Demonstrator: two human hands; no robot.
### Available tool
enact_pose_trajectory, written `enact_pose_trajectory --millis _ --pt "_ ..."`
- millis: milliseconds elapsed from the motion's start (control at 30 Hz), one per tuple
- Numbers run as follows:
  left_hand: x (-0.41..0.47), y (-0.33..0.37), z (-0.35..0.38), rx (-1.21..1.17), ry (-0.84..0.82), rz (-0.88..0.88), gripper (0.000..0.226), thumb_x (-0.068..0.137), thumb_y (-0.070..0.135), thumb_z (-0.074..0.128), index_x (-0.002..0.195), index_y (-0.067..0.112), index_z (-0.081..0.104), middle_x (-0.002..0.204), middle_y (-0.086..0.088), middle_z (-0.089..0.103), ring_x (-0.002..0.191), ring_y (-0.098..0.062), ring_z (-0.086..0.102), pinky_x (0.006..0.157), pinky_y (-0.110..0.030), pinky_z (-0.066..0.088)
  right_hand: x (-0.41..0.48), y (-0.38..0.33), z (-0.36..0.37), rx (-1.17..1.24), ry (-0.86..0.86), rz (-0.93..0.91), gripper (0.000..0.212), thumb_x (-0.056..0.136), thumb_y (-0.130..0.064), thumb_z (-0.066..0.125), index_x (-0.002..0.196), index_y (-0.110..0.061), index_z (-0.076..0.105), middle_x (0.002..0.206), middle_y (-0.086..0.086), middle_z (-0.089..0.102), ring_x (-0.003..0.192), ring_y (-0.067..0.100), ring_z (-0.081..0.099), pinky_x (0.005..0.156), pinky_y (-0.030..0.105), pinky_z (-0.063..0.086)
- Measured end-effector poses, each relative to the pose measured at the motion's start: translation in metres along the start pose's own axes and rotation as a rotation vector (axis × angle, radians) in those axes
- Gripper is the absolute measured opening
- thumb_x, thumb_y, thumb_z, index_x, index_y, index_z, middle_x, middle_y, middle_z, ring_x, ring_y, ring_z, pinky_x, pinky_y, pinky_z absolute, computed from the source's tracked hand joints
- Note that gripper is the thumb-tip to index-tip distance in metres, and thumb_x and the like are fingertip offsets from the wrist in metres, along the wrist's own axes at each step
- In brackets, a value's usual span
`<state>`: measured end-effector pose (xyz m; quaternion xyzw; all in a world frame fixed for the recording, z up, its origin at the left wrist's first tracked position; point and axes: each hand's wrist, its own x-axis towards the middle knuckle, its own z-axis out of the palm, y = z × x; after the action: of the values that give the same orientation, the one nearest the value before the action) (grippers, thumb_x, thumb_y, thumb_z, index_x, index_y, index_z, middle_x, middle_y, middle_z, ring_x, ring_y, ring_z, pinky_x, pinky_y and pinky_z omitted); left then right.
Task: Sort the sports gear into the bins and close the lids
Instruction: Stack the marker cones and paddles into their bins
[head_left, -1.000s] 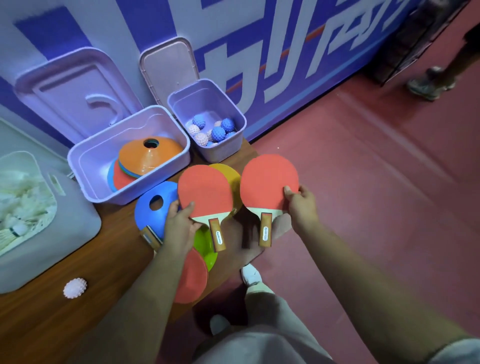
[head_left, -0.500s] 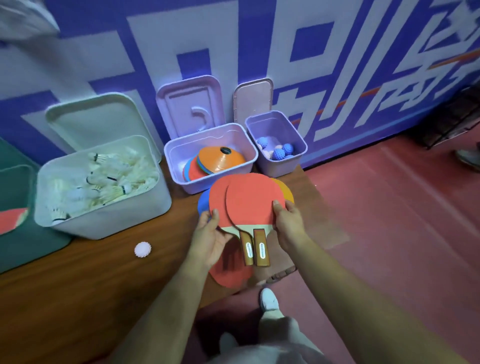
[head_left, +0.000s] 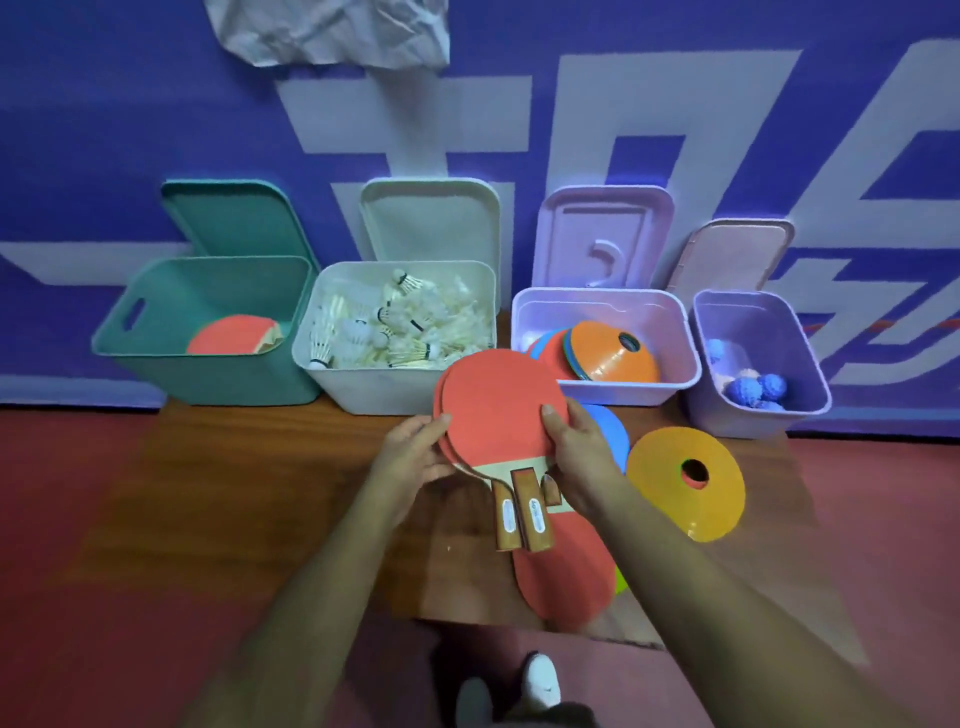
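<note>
While both hands hold the two stacked paddles (head_left: 498, 410) just in front of the white bin (head_left: 395, 387), the red blades overlap its front rim in view and the handles point back at the person. Left hand (head_left: 415, 452) grips the blades' left edge, fingers curled under. Right hand (head_left: 576, 447) pinches the right edge, fingers on the top red face.

- Third paddle (head_left: 566, 571): flat on the bench (head_left: 260, 493), in front and right of the white bin, by the bench's near edge.
- White bin: full of shuttlecocks (head_left: 395, 327).
- Green bin (head_left: 156, 322): directly left of the white bin, one red paddle inside (head_left: 228, 335).
- Lilac bin (head_left: 675, 338): directly right of the white bin, holds stacked cones (head_left: 608, 353), orange on top.
- Small purple bin (head_left: 779, 343): far right of the white bin, blue spiky balls (head_left: 753, 387) inside.
- Blue cone (head_left: 608, 426) and yellow cone (head_left: 670, 467): loose on the bench, front-right of the white bin, blue partly under the right hand.
- All four bins are open, with a lid leaning on the wall behind each.
</note>
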<state>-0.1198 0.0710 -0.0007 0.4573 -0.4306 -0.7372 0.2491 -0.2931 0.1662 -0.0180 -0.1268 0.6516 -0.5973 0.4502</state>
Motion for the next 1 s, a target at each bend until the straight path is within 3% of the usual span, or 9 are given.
enact_pose_trajectory --millis 100,200,367,500,567,667,767,867,1000 --pt "0.01 0.02 -0.025 0.096 0.098 0.006 0.02 0.093 0.024 0.062 0.112 0.017 0.062 0.102 -0.011 0.072 0.083 -0.027 0.07 0.073 -0.046 0.058 0.014 -0.013 0.026 -0.048 -0.147 -0.01 0.024 0.099 -0.023 0.053 0.123 -0.023 0.06 0.119 0.004 0.068 0.106 0.02 0.067 0.094 0.041 0.053" --pt "0.008 0.032 -0.053 0.158 0.193 0.016 0.022 0.09 0.027 0.066 0.105 0.011 0.063 0.103 -0.016 0.07 0.084 -0.026 0.067 0.072 -0.04 0.057 0.023 -0.021 0.054 -0.137 -0.261 -0.049 0.021 0.099 -0.02 0.054 0.119 -0.024 0.06 0.118 0.004 0.069 0.103 0.018 0.067 0.092 0.038 0.054" --pt "0.002 0.064 -0.097 0.169 0.188 0.018 0.042 0.076 0.033 0.068 0.113 0.015 0.065 0.101 -0.012 0.068 0.09 -0.031 0.061 0.089 -0.052 0.051 0.036 -0.037 0.108 -0.33 -0.371 -0.09 0.029 0.099 -0.026 0.055 0.126 -0.017 0.057 0.119 0.005 0.066 0.104 0.02 0.065 0.097 0.044 0.052" --pt "0.012 0.086 -0.132 0.067 0.261 0.104 0.02 0.086 0.023 0.065 0.104 0.015 0.066 0.084 -0.003 0.068 0.071 -0.019 0.061 0.074 -0.037 0.052 0.042 -0.058 0.153 -0.46 -0.387 -0.166 0.038 0.096 -0.036 0.057 0.128 -0.016 0.05 0.114 -0.001 0.062 0.089 0.009 0.062 0.072 0.02 0.05" --pt "0.021 0.097 -0.156 0.015 0.307 0.146 0.009 0.092 0.019 0.059 0.101 0.016 0.062 0.071 0.004 0.068 0.056 -0.012 0.061 0.06 -0.027 0.051 0.046 -0.064 0.178 -0.594 -0.4 -0.249 0.047 0.092 -0.041 0.061 0.129 -0.016 0.046 0.109 0.0 0.063 0.092 0.015 0.064 0.073 0.025 0.049" --pt "0.039 0.12 -0.196 -0.037 0.356 0.183 0.005 0.096 0.015 0.054 0.099 0.016 0.058 0.073 0.003 0.069 0.055 -0.011 0.065 0.053 -0.023 0.055 0.054 -0.066 0.22 -0.827 -0.418 -0.362 0.063 0.086 -0.048 0.065 0.135 -0.015 0.042 0.108 0.005 0.066 0.102 0.025 0.064 0.079 0.033 0.047" --pt "0.062 0.145 -0.241 -0.104 0.38 0.186 0.011 0.096 0.014 0.054 0.107 0.014 0.057 0.09 -0.006 0.069 0.066 -0.015 0.068 0.059 -0.027 0.058 0.06 -0.065 0.269 -0.998 -0.431 -0.464 0.07 0.077 -0.049 0.07 0.132 -0.02 0.039 0.108 0.003 0.068 0.102 0.026 0.064 0.079 0.036 0.05" --pt "0.084 0.167 -0.282 -0.133 0.381 0.174 0.016 0.097 0.013 0.052 0.112 0.01 0.056 0.097 -0.008 0.068 0.079 -0.021 0.066 0.068 -0.032 0.057 0.072 -0.06 0.319 -1.061 -0.457 -0.477 0.074 0.068 -0.036 0.078 0.128 -0.024 0.036 0.11 -0.006 0.066 0.101 0.019 0.063 0.082 0.037 0.052" --pt "0.12 0.193 -0.332 -0.123 0.327 0.118 0.009 0.1 0.01 0.047 0.103 0.008 0.055 0.099 -0.012 0.067 0.083 -0.022 0.066 0.074 -0.038 0.057 0.104 -0.049 0.381 -1.226 -0.343 -0.646 0.067 0.074 -0.022 0.066 0.132 -0.019 0.033 0.108 0.006 0.064 0.097 0.03 0.064 0.074 0.042 0.054"
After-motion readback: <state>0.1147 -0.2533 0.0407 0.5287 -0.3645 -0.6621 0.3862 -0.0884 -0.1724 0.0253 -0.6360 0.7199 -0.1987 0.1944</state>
